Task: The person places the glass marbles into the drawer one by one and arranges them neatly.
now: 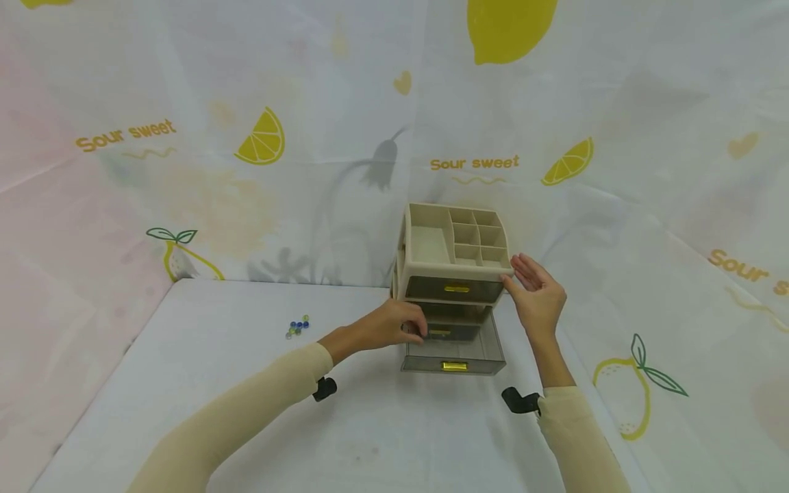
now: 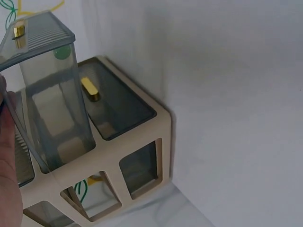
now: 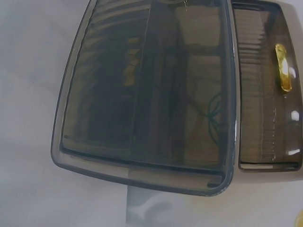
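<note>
Room lies over the tabletop (image 1: 425,431) between the sleeves (image 1: 240,418), but the pulled-out drawer (image 1: 420,364) bars the front of the organizer (image 1: 456,270)

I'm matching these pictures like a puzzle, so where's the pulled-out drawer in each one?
Head: the pulled-out drawer is right of centre, below the middle.
Left wrist: upper left.
Right wrist: huge, left of centre across the middle, reaching the top edge.
Shared landmark: the beige cabinet, only partly visible in right wrist.

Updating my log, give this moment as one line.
left hand: at open middle drawer, grip unclear | right hand: at organizer right front corner | marbles: on table | top drawer: closed
</note>
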Demonstrator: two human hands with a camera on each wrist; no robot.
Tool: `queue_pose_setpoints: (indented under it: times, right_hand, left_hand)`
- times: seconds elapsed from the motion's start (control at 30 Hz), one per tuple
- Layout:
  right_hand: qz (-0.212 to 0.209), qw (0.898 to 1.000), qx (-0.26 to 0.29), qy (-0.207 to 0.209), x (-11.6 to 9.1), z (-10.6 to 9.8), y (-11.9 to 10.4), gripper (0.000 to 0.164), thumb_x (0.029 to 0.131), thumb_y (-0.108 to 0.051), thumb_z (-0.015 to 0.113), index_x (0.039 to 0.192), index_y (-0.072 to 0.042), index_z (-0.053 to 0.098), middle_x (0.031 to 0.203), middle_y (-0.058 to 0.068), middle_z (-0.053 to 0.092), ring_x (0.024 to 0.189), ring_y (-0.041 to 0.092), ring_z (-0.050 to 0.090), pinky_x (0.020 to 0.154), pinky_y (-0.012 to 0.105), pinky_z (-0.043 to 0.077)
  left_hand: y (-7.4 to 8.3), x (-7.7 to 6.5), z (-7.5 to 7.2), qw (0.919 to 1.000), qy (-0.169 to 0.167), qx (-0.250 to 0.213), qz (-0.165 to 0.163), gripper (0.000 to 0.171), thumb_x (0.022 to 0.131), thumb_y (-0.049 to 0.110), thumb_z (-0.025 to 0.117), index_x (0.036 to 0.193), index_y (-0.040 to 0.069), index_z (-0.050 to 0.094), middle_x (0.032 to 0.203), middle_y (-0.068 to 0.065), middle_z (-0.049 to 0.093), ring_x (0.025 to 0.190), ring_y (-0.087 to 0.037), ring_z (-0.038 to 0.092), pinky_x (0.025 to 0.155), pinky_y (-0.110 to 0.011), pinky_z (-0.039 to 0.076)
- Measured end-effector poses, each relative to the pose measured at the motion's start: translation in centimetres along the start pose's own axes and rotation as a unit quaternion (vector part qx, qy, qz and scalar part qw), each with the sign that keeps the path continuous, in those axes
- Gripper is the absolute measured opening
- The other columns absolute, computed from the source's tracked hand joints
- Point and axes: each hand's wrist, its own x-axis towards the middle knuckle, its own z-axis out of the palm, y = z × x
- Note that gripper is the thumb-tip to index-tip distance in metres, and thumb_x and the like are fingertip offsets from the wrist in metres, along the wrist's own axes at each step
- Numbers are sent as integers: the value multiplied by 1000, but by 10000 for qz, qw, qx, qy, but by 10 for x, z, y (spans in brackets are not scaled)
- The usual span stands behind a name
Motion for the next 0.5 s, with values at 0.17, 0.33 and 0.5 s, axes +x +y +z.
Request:
queue_pose_setpoints:
  times: [0.17,0.33,0.5]
  right_hand:
    - [4,10000,-9,-22,0,0,0,47,73,15,77,118,15,62,113,31,63,105,40,64,88,34,52]
    - [-47,10000,-38,-22,0,-1,1,47,73,15,77,117,15,62,112,31,64,104,40,64,88,33,52]
    - [1,10000,-6,-16,1,0,2,46,73,14,78,117,15,62,111,31,64,103,39,65,88,32,52]
  left_hand:
    - [7,7,-1,9969,-711,76,-328,16,80,11,80,90,11,68,89,4,64,80,2,61,73,-12,51]
    - [10,17,0,9901,-1289,216,-509,13,81,11,79,90,9,70,88,5,65,80,3,61,73,-11,50]
    - [11,26,2,9811,-1781,345,-680,9,82,9,78,88,7,72,84,7,66,77,2,59,71,-12,49]
